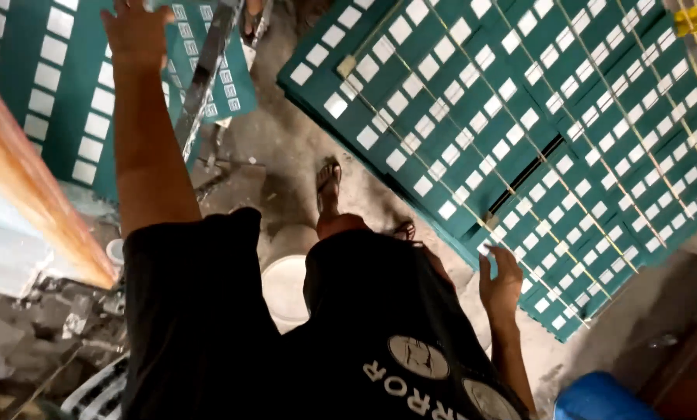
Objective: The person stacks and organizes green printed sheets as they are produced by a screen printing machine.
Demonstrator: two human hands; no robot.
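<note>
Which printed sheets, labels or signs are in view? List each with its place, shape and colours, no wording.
Large stack of green sheets: right, on the floor; rectangular, dark green with rows of small white rectangles, crossed by thin tan strips.
Green sheet: upper left, under the left hand; same green with white rectangles.
Smaller green sheet: top centre, beside a metal bar; finer white squares.
Right hand: at the large stack's near edge.

The left hand (pixel 136 33) is raised with fingers spread, flat against a green printed sheet (pixel 68 93). The right hand (pixel 500 281) hangs open, its fingertips just beside the edge of a stack of green sheets (pixel 519 132). Below lies a white bucket (pixel 286 284).
</note>
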